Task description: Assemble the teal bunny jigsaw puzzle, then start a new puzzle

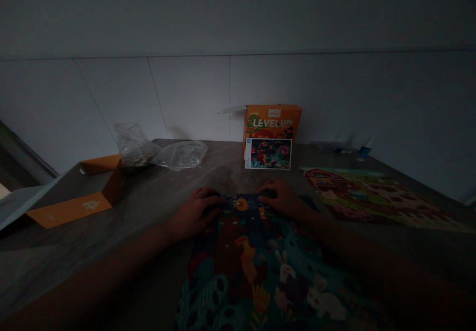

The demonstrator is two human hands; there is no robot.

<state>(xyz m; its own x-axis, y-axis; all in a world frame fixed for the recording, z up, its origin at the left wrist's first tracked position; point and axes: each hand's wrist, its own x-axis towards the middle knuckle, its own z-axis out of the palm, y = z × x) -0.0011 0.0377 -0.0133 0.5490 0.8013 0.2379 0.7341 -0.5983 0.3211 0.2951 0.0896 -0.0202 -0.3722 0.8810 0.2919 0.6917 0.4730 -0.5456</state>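
A dark, colourful jigsaw puzzle (256,261) with animals and plants lies flat in front of me. My left hand (199,212) rests at its far left corner, fingers stretched to the right over the edge. At the far edge on the right, my right hand (280,197) touches the puzzle with its fingers slightly bent and apart. Neither hand shows anything gripped. Between the hands, the far edge looks uneven beside a round yellow shape. A small picture card (270,154) with a similar scene leans against an orange box (275,117) marked "LEVEL UP!" behind the puzzle.
On the left stand an opened orange box (74,207), a clear bag with loose pieces (136,145) and a crumpled clear bag (182,155). A farm-picture puzzle (372,197) lies on the right, a small bottle (364,150) behind it. A wall closes off the table's back.
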